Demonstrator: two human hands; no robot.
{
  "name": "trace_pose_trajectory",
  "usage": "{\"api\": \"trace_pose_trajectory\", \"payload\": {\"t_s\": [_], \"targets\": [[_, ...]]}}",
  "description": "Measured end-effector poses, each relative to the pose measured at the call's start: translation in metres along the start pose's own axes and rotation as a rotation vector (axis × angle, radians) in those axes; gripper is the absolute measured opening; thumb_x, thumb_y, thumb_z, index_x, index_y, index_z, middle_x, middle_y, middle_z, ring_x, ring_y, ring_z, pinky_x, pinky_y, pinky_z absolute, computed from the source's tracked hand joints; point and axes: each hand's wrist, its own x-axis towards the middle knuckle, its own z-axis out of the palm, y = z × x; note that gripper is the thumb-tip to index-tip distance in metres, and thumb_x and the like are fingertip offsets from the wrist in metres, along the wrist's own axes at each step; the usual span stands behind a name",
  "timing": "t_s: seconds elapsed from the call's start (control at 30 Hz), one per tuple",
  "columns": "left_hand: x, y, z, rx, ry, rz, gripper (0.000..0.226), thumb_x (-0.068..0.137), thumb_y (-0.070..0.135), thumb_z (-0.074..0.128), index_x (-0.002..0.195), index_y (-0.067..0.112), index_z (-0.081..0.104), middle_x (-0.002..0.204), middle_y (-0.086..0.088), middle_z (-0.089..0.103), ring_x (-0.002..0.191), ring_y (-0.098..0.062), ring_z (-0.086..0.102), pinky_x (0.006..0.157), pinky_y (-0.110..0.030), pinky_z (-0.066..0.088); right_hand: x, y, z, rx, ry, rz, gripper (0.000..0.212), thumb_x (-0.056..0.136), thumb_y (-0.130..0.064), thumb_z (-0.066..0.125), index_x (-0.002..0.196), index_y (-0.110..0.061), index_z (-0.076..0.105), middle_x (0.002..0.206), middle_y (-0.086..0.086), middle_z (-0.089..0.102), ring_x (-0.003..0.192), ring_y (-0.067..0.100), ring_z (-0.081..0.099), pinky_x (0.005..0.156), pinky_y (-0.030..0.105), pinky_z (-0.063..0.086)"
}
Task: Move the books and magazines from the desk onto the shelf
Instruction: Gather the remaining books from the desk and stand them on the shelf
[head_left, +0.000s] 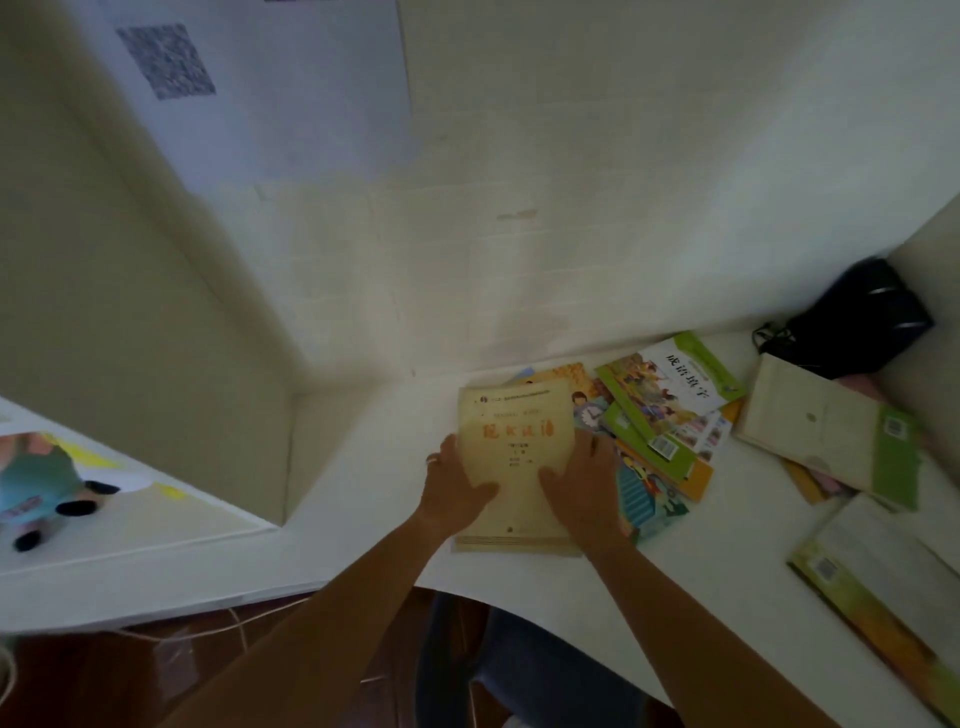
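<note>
Head view, centre of the frame: we see both hands flat on a tan paperback (514, 457) that tops a small stack on the white surface (363, 467). Our left hand (457, 486) rests along its left edge with the thumb on the cover and the fingers (444, 452) curling at the edge; whether they grasp underneath we cannot tell. Our right hand (584, 483) lies with fingers spread and released across the right edge, pressing down. We judge the hands bracket the book so as to square it and lift it off the pile. Its cover is plain yellow-tan with red characters, a thick block of pages showing at the near end. Right of it, colourful children's books (670, 410) fan out in an overlapping heap, with a pale green-edged book (831, 431) and a black bag (857, 317) beyond. At lower left, a white ledge (156, 519), perhaps the shelf, carries a plush toy (36, 483).
</note>
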Motion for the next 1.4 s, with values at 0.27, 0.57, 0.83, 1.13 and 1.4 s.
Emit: {"api": "trace_pose_trajectory", "payload": {"t_s": [0.27, 0.57, 0.83, 1.13, 1.4], "targets": [[0.053, -0.028, 0.027, -0.525, -0.003, -0.355, 0.115, 0.025, 0.089, 0.08, 0.114, 0.016, 0.07, 0.111, -0.006, 0.071, 0.101, -0.031, 0.069, 0.089, -0.048, 0.059, 0.014, 0.01, 0.008, -0.018, -0.208, 0.146, 0.07, 0.092, -0.041, 0.063, 0.14, 0.002, 0.037, 0.145, 0.022, 0.039, 0.135, 0.035, 0.04, 0.107, 0.041, 0.038], [-0.002, 0.0, -0.019, -0.826, -0.289, -0.124, 0.068, 0.074, 0.013, 0.088, 0.127, 0.015, 0.046, 0.126, -0.01, 0.065, 0.108, -0.031, 0.068, 0.082, -0.049, 0.06, 0.029, 0.021, -0.009, 0.539, -0.421, 0.174, 0.063, 0.075, -0.03, 0.087, 0.128, -0.014, 0.057, 0.127, 0.009, 0.067, 0.109, 0.026, 0.069, 0.092, 0.048, 0.058], [-0.024, -0.031, -0.091, -0.667, -0.106, 0.256, 0.065, 0.079, -0.011, 0.076, 0.132, 0.014, 0.048, 0.124, -0.006, 0.066, 0.118, -0.02, 0.064, 0.088, -0.035, 0.06, 0.009, -0.046, -0.018, 0.68, -0.373, -0.148, 0.067, 0.07, -0.007, 0.089, 0.128, -0.015, 0.056, 0.114, 0.001, 0.073, 0.104, 0.016, 0.071, 0.081, 0.036, 0.062], [-0.02, -0.067, -0.11, -0.596, 0.067, 0.333, 0.067, 0.084, -0.016, 0.068, 0.137, 0.008, 0.037, 0.126, -0.005, 0.059, 0.117, -0.012, 0.059, 0.088, -0.028, 0.059, -0.002, -0.073, 0.027, 0.497, -0.255, -0.271, 0.084, 0.073, -0.038, 0.085, 0.142, -0.018, 0.041, 0.116, -0.003, 0.068, 0.106, 0.012, 0.067, 0.082, 0.028, 0.06], [-0.013, -0.07, -0.103, -0.59, 0.197, 0.331, 0.067, 0.078, -0.005, 0.08, 0.131, 0.024, 0.051, 0.117, 0.004, 0.068, 0.111, -0.008, 0.064, 0.083, -0.026, 0.059, 0.005, -0.06, 0.04, 0.52, -0.266, -0.273, 0.098, 0.072, -0.046, 0.081, 0.153, -0.024, 0.03, 0.126, -0.008, 0.066, 0.113, 0.011, 0.065, 0.088, 0.043, 0.061]]}}
